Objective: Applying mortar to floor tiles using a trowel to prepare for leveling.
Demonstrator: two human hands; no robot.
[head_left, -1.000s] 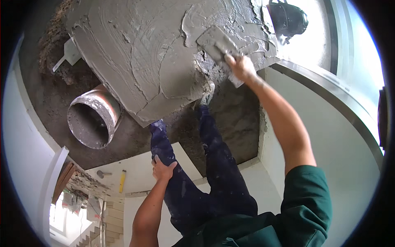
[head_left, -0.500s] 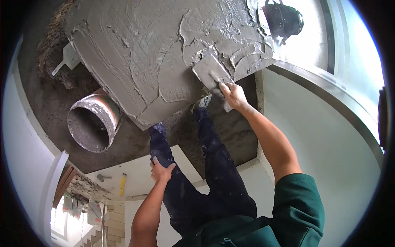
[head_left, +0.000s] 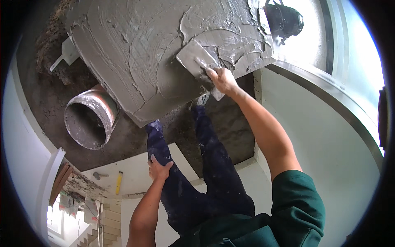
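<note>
My right hand [head_left: 223, 81] is closed on the handle of a flat rectangular trowel [head_left: 192, 58]. The trowel's blade lies on wet grey mortar [head_left: 135, 45] that coats a large slab, near the slab's close edge. Behind the blade the mortar is ridged and swirled; to its left is a smoother patch. My left hand [head_left: 159, 169] rests on my left knee, thumb and fingers apart, with no tool in it.
A mortar-crusted bucket [head_left: 86, 125] lies on its side left of the slab. Farther off are a pale scraper [head_left: 68, 53] and a black bag [head_left: 284, 20]. A hammer [head_left: 99, 176] and a yellow level [head_left: 119, 183] lie on a white panel at lower left.
The trowel and my right hand have slid left across the mortar, smoothing ridges near the slab's close edge. My left hand stays on the knee.
</note>
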